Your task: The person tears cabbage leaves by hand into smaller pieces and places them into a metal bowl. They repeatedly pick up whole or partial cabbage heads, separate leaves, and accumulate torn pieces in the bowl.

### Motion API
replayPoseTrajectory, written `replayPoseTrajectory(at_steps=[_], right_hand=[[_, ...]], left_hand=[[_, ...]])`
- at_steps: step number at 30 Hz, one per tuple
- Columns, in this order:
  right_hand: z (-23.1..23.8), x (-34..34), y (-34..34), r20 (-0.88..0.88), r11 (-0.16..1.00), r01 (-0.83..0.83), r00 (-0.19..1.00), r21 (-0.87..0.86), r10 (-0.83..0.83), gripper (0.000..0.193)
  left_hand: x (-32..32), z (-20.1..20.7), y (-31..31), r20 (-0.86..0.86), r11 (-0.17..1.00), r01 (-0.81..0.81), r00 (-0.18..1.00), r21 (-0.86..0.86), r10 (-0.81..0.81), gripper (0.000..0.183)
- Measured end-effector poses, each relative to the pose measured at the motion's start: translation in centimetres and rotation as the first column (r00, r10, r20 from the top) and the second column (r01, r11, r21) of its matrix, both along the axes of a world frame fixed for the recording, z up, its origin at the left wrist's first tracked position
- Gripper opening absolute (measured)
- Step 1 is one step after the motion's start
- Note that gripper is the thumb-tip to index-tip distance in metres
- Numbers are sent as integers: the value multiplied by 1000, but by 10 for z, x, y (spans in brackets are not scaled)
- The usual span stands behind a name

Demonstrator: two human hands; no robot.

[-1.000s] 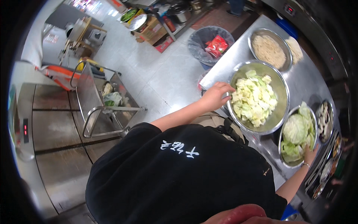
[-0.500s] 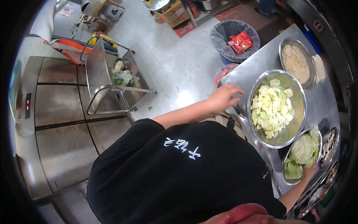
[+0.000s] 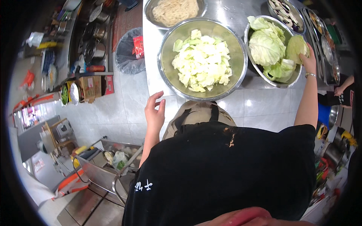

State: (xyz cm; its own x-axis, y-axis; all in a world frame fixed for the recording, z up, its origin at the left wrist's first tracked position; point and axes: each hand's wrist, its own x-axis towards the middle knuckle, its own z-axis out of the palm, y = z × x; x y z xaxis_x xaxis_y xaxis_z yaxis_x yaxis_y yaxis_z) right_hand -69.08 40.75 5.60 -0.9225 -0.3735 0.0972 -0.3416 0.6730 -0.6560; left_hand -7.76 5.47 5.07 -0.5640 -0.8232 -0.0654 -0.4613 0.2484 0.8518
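Observation:
My right hand [image 3: 309, 61] is closed on a pale green cabbage piece [image 3: 296, 49] at the right side of a steel bowl [image 3: 250, 62]. In that bowl sit a larger cabbage [image 3: 266, 48] and loose cabbage leaves [image 3: 281, 71]. My left hand [image 3: 155, 112] hovers off the table's near edge with its fingers apart and nothing in them. Just beyond it stands a wide steel bowl [image 3: 236, 81] heaped with chopped cabbage [image 3: 201, 62].
A bowl of noodles [image 3: 175, 12] stands at the back left, and a bowl of sliced eggplant [image 3: 285, 14] at the back right. A lined bin [image 3: 126, 56] is left of the table [image 3: 233, 8]. Behind on the left is a metal cart [image 3: 98, 165]. Another person's hand [image 3: 338, 91] shows at far right.
The view has swung round to face the table. My right hand now shows with a cabbage piece in its grip, where the cabbage partly hid it before. My left hand remains open.

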Motion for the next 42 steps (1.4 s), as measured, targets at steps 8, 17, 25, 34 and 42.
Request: replayPoseTrajectory(at_steps=[8,17,25,34,42], right_hand=[[73,56,6,277,739,259,956,-622,-101,68],[70,243,-133,491,447,252,656,-858,573,69],[45,323,-227,568,697,-88,511,-712,645,94],[19,324,-251,353,695,-430,636,-577,687,102],[15,296,-247,565,669,-413,360,-618,743,89]], left_hand=[[-34,12,5,3,997,66,998,49,-66,31],[-152,61,16,-456,825,394,869,404,-192,95],[-147,49,6,-340,915,116,940,385,24,103],[-112,36,-12,-339,962,137,939,234,-51,105],[-101,29,-16,-445,825,238,895,513,19,108]])
